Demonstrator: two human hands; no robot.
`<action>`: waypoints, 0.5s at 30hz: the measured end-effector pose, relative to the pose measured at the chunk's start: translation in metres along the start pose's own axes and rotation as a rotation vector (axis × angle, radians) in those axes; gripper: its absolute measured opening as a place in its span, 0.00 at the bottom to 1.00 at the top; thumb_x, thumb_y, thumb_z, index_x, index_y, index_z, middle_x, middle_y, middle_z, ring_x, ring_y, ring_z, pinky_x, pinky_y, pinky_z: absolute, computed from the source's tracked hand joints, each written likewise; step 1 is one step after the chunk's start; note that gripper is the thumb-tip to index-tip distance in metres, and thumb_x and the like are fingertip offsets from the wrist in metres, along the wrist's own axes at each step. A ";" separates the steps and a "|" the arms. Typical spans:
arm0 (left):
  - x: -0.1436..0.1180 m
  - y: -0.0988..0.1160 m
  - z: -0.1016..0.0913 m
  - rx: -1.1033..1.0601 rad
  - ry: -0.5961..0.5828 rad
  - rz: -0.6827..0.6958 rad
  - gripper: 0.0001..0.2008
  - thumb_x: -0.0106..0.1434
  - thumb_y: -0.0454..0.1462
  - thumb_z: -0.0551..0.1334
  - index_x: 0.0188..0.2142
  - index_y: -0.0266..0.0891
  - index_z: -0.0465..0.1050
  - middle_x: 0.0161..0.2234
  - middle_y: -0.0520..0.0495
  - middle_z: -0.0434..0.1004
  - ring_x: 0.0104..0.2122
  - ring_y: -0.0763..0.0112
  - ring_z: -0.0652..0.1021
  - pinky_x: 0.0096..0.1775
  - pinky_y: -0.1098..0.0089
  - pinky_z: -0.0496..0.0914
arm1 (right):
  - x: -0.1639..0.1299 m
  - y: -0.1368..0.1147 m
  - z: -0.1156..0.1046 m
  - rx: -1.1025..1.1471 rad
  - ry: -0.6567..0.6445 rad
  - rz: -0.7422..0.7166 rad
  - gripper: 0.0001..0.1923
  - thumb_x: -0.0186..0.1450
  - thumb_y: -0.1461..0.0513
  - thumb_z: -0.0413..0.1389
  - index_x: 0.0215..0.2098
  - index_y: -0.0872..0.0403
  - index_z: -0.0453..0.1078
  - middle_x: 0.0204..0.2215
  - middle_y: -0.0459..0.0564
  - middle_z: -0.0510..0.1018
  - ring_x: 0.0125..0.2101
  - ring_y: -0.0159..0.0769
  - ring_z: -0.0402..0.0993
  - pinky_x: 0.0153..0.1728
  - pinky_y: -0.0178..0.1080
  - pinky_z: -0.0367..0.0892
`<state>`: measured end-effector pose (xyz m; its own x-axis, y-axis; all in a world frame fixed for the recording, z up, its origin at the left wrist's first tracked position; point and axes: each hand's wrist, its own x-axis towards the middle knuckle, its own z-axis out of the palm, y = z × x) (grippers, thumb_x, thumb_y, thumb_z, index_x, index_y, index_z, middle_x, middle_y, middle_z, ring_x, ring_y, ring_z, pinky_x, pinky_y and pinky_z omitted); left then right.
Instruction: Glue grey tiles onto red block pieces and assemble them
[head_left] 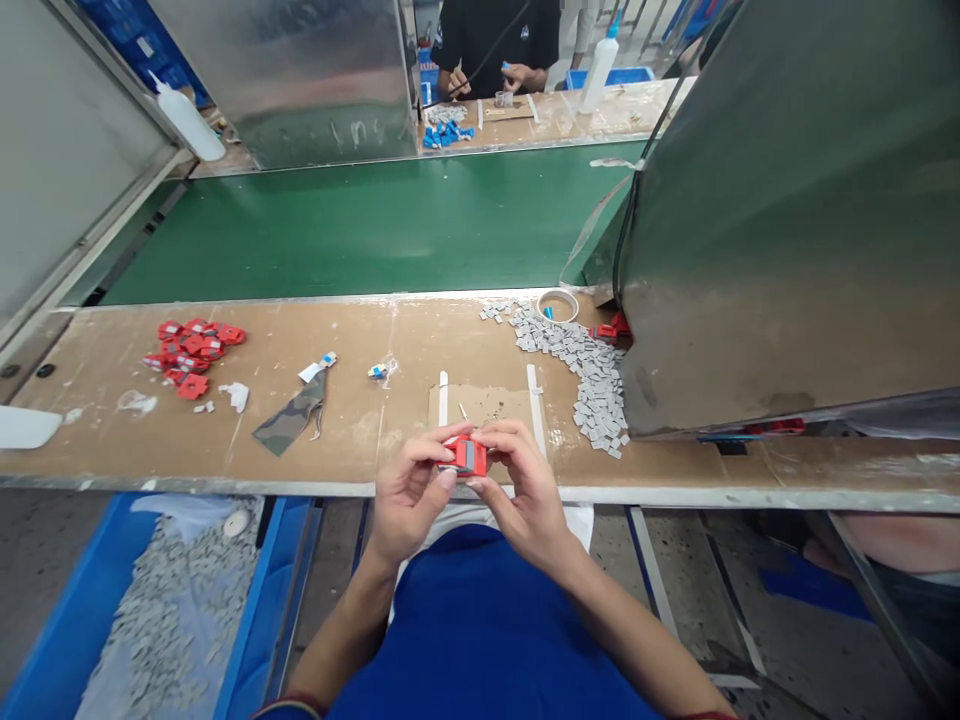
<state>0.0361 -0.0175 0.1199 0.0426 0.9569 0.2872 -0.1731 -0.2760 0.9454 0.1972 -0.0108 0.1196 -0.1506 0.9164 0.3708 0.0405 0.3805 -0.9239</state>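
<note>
Two hands, left hand [409, 490] and right hand [521, 485], pinch one red part [465, 455] with a grey pad on top, fingers closed on it just above the surface [360, 440] edge, grey pads [592, 385] near right, red pile [191, 350] far left.

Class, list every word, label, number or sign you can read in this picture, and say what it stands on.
None can be read.
Metal panel: faint scratched marks, too faint to make out.
Co-worker's black shirt: small pale marks, too blurred to read.
Red part held by left hand and right hand: no text visible.
</note>
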 end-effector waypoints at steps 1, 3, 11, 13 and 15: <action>0.001 0.002 -0.002 0.038 0.000 -0.007 0.04 0.69 0.34 0.66 0.44 0.41 0.77 0.56 0.36 0.82 0.57 0.55 0.81 0.55 0.56 0.77 | 0.000 0.000 -0.001 0.004 0.001 0.000 0.13 0.74 0.56 0.57 0.55 0.48 0.68 0.47 0.55 0.72 0.46 0.41 0.75 0.42 0.41 0.77; 0.003 0.005 -0.005 0.101 0.004 -0.002 0.04 0.68 0.33 0.67 0.42 0.41 0.79 0.55 0.37 0.82 0.55 0.56 0.82 0.55 0.57 0.77 | 0.001 0.000 -0.001 0.022 -0.006 0.003 0.13 0.74 0.57 0.57 0.56 0.48 0.68 0.50 0.55 0.73 0.48 0.41 0.76 0.43 0.41 0.78; 0.003 0.007 -0.004 0.144 0.016 0.046 0.05 0.64 0.30 0.70 0.36 0.41 0.81 0.46 0.43 0.85 0.50 0.58 0.85 0.50 0.61 0.79 | 0.004 -0.002 -0.005 -0.088 -0.026 -0.082 0.13 0.72 0.60 0.59 0.54 0.49 0.68 0.44 0.54 0.78 0.41 0.41 0.78 0.40 0.42 0.77; 0.002 0.007 -0.003 0.113 0.026 0.032 0.04 0.65 0.31 0.70 0.35 0.41 0.81 0.45 0.43 0.86 0.49 0.57 0.86 0.49 0.60 0.80 | 0.002 -0.001 -0.005 -0.125 -0.023 -0.112 0.14 0.72 0.60 0.60 0.54 0.48 0.67 0.44 0.54 0.79 0.40 0.42 0.78 0.40 0.44 0.77; 0.002 0.007 -0.002 0.084 0.031 0.019 0.03 0.65 0.33 0.70 0.34 0.41 0.81 0.44 0.43 0.86 0.49 0.56 0.86 0.49 0.59 0.81 | 0.000 -0.002 -0.005 -0.159 -0.016 -0.144 0.15 0.72 0.60 0.60 0.55 0.48 0.66 0.44 0.54 0.79 0.40 0.43 0.78 0.42 0.46 0.77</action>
<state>0.0326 -0.0170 0.1270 0.0098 0.9533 0.3017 -0.0902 -0.2997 0.9498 0.2017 -0.0108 0.1215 -0.1814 0.8497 0.4950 0.1724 0.5230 -0.8347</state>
